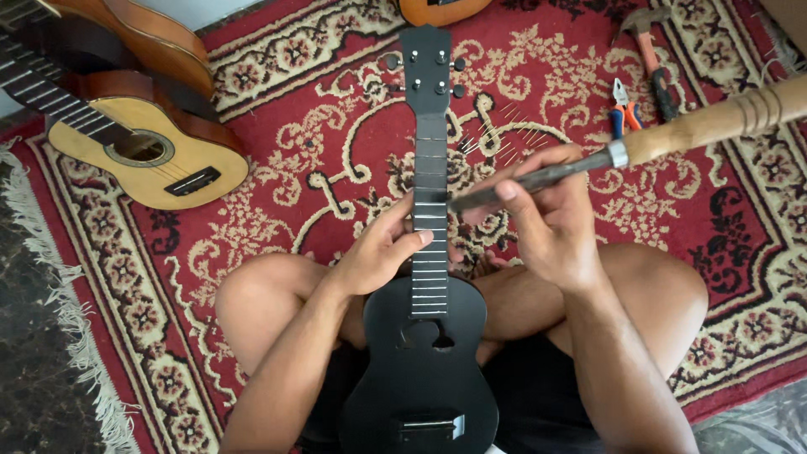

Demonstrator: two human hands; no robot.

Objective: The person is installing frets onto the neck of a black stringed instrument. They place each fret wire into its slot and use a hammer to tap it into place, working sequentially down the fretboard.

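Fret work is in hand: the left hand [382, 252] clasps the black ukulele [427, 336] neck, and right-hand fingers [514, 195] close around a wooden-handled file [639, 147] angled toward the frets, needing steady, level contact.

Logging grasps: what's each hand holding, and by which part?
Left hand grips the black ukulele by its neck. Right hand holds the wooden-handled file by its metal blade, near the tip.

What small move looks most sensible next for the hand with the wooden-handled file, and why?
Probably a short stroke of the file along the neck's right edge. The right hand pinches its metal blade, whose tip lies beside the frets of the black ukulele. The left hand already grips the neck from the other side, bracing it on the lap, so the instrument looks steadied.
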